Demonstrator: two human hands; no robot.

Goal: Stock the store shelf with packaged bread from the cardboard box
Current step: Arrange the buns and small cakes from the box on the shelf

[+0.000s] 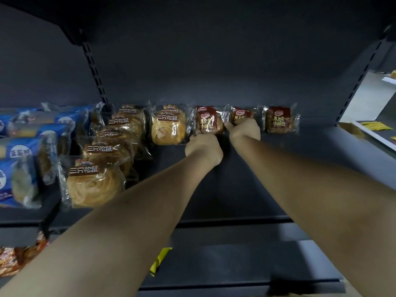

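Both my arms reach deep into the dark shelf (235,189). My left hand (203,146) grips the lower edge of a brown whole-wheat bread pack (209,120) standing at the back. Just right of it, my right hand (244,129) holds a second brown pack (242,114), covering its lower half. A third brown pack (279,120) stands alone further right against the back wall. The cardboard box is not in view.
Swirl-bread packs (94,181) fill rows left of my hands, with one (167,125) beside the left brown pack. Blue bread packs (19,163) lie at the far left. A yellow tag (159,260) hangs on the lower shelf. Another shelf unit (372,125) stands at right.
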